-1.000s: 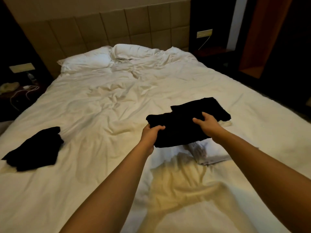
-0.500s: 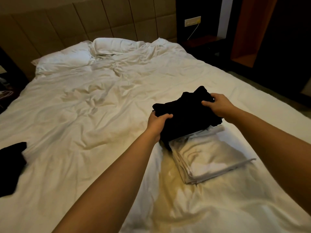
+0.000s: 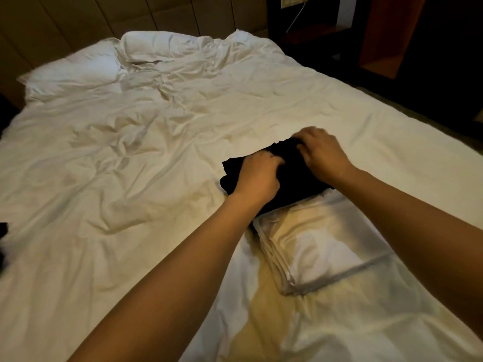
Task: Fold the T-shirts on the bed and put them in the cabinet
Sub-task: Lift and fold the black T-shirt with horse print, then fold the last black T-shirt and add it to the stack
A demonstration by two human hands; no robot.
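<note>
A wide bed (image 3: pixel 130 205) is filling most of the view, its white duvet lying rumpled and creased, with a yellowish cast of light falling across the near part. Two white pillows (image 3: pixel 109 64) are sitting at the head, against a padded beige headboard (image 3: pixel 104 19). Beyond the bed's far right corner a dark nightstand (image 3: pixel 311 37) is standing under a wall socket (image 3: pixel 292 1) with a pale cable hanging from it, and a reddish-brown open cabinet (image 3: pixel 386 43) is showing beside that in deep shadow.

Right of centre, a black T-shirt (image 3: pixel 285 176) is lying bunched on the duvet, its near edge overlapping a folded white T-shirt (image 3: pixel 321 246) that is resting flat just in front of it. The left hand (image 3: pixel 257 178) is gripping the black cloth with curled fingers; the right hand (image 3: pixel 321 152) is also curling into the fabric at its far edge, though it is motion-blurred and the fingertips are hard to make out.

At the left border a sliver of another dark garment (image 3: pixel 3 231) is being cut off by the frame. The cabinet's interior is too dark to read.
</note>
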